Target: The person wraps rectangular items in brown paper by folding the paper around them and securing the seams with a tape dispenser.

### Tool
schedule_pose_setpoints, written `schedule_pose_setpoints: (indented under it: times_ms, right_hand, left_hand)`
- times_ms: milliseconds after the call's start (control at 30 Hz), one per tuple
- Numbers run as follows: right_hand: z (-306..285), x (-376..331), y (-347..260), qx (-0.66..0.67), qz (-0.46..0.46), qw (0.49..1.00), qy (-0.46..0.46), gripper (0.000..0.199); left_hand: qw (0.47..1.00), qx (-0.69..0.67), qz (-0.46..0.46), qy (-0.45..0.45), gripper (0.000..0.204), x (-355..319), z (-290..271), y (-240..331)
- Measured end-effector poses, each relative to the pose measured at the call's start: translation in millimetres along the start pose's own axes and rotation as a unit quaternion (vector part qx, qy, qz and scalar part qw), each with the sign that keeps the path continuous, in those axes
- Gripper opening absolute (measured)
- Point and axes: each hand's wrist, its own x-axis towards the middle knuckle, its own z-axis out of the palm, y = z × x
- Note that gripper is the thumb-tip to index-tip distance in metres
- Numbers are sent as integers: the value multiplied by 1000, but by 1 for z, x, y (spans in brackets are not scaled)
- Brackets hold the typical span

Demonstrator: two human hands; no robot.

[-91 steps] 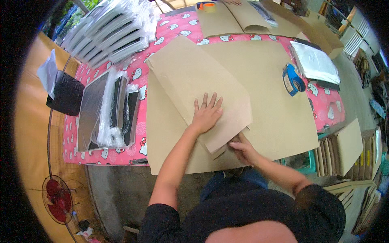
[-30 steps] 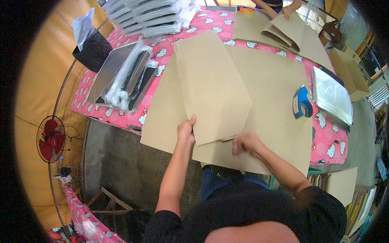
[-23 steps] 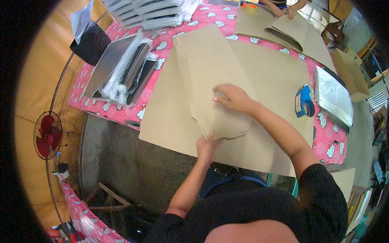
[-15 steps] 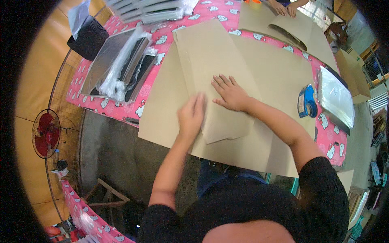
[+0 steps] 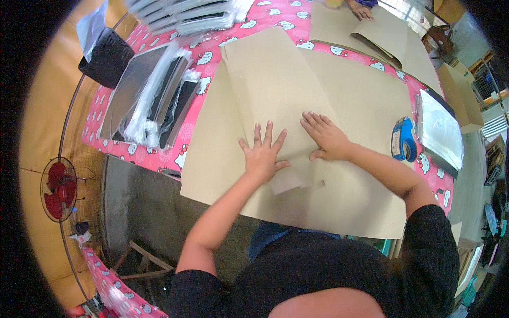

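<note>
A folded strip of brown kraft paper (image 5: 275, 79) lies lengthwise on a larger flat brown sheet (image 5: 371, 95). My left hand (image 5: 262, 159) rests with spread fingers on the strip's left side, near its front end. On its right side my right hand (image 5: 327, 139) lies flat, fingers stretched. Neither hand holds anything. The strip's near end (image 5: 289, 183) has a loose, uneven flap between and below my hands. To the right, a blue tape dispenser (image 5: 403, 139) stands on the large sheet's edge.
Plastic-wrapped dark packs (image 5: 159, 100) lie at the left, with more wrapped packs (image 5: 185, 13) at the back. A stack in clear plastic (image 5: 440, 130) sits at the right edge. Across the pink patterned table (image 5: 273, 11), another person's hand (image 5: 361, 10) touches a curled brown sheet (image 5: 389, 40).
My left hand, blurred before, has spread flat on the strip. My right hand has slid right and toward me. Across the table, one of the other person's hands has left the view.
</note>
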Motion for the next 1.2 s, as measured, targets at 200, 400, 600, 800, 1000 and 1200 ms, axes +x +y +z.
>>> schedule_pose_setpoints:
  times_ms: [200,400,600,800,1000,1200]
  right_hand:
    - [4,-3,-8,11,53,998,15,96]
    - [6,-37,31,199,178,962,63,92]
    - [45,-87,-11,180,323,906,207,77]
    - [24,-52,-57,34,154,962,221,52]
    - [31,-24,-16,87,-44,975,202,26]
    - [-10,-11,-34,84,-20,972,220,35]
  left_hand:
    - [997,-35,-34,58,83,1,20,2]
    - [997,-43,-29,55,81,-3,20,3]
    - [995,-64,-20,74,78,-4,29,-2]
    - [993,-68,-24,89,76,-10,29,0]
    - [989,-116,27,84,76,-13,34,-15]
    - [941,-253,179,138,72,-47,27,-74]
